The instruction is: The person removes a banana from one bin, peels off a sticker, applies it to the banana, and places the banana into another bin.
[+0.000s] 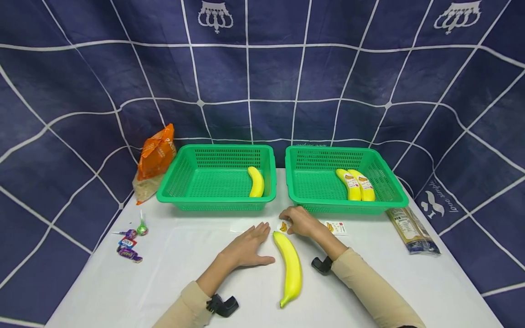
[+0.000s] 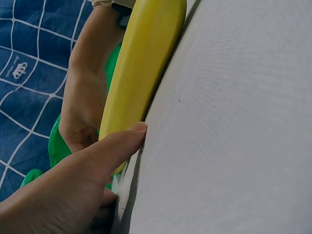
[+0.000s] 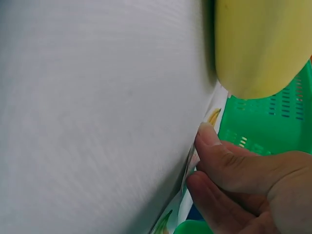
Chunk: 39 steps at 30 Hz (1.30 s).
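Head view: a banana (image 1: 292,269) is noted lying on the bench (image 1: 172,255) between the two hands, its long axis laid roughly away from the wearer, its far tip set just short of the right hand's fingers, its bowed side turned toward the right forearm. Left hand (image 1: 249,246) spread low, fingertips laid by the blank end of a label strip (image 1: 338,228); its thumb is pointed at the banana and is judged the nearest part of either hand. Right hand (image 1: 302,222) placed beyond the far tip, fingers curled. Ahead of the hands, one banana (image 1: 256,182) is held in the left green basket (image 1: 217,199), two labelled bananas (image 1: 366,184) in the right green basket (image 1: 348,203). Left wrist view: the banana's end is overlapped by the left thumb; whether it is touched cannot be told. Right wrist view: the label strip appears pinched between right thumb and fingertip, the banana's blunt-looking end seen just beside them, the nearer label showing printed fruit.
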Each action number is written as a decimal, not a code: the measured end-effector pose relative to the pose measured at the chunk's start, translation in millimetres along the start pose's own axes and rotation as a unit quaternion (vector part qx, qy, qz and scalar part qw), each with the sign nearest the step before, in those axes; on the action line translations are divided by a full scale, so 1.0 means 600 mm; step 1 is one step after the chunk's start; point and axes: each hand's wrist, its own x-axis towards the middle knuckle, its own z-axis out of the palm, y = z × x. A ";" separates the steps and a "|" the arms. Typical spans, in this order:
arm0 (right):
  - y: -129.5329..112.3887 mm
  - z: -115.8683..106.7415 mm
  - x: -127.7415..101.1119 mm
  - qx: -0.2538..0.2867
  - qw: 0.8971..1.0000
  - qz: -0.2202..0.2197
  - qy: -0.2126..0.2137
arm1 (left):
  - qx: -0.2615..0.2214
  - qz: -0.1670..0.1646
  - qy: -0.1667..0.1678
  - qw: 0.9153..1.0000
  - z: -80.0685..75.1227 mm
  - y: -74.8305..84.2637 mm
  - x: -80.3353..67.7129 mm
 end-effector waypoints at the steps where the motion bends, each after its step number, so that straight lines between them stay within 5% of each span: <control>1: 0.000 0.000 -0.001 0.001 1.000 -0.005 0.001 | -0.001 0.000 0.000 1.000 -0.001 0.000 0.000; 9: 0.004 -0.002 -0.004 -0.005 0.999 -0.036 0.009 | -0.008 -0.001 -0.002 1.000 -0.003 0.002 -0.001; 39: -0.010 -0.009 -0.019 -0.001 0.997 0.007 0.076 | 0.007 0.004 -0.006 1.000 -0.002 -0.001 -0.004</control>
